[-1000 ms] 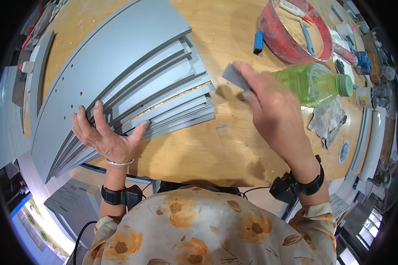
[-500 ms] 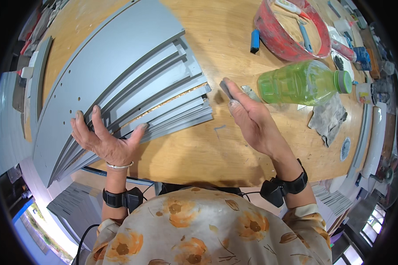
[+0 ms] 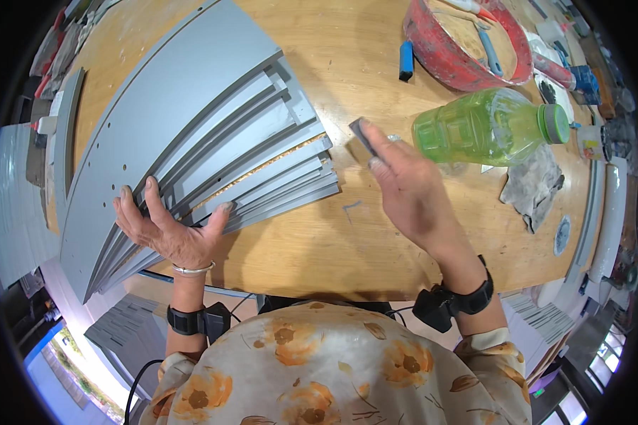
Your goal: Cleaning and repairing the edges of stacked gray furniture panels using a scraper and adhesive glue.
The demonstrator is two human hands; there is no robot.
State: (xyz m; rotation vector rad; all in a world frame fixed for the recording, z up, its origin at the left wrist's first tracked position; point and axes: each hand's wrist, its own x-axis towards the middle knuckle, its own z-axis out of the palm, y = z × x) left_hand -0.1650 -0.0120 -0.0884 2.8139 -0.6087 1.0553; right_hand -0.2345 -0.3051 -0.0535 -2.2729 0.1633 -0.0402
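A fanned stack of grey painted boards [image 3: 184, 92] lies on the left of the wooden table, with small holes in the top one and a raw wood-coloured edge showing lower down. My left hand [image 3: 174, 230] spans the near edges of these boards, fingertips over the top board and thumb on the lower ones. To the right of the stack, my right hand [image 3: 411, 188] is in the air, somewhat blurred. Between its thumb and fingers it pinches a small, flat dark-grey piece [image 3: 362, 136], perhaps sandpaper; its far end points toward the boards, apart from them.
A green plastic bottle [image 3: 475, 131] lies on its side just beyond my right hand. Behind it stands a red tub [image 3: 422, 53] holding tan material and tools, with a blue block [image 3: 406, 61] beside it. A grey rag [image 3: 532, 188] lies near the wooden table's [image 3: 333, 248] right side.
The dark-grey piece has shifted slightly back and to the left with my right hand, and its flat face shows more. My left hand keeps its place on the boards.
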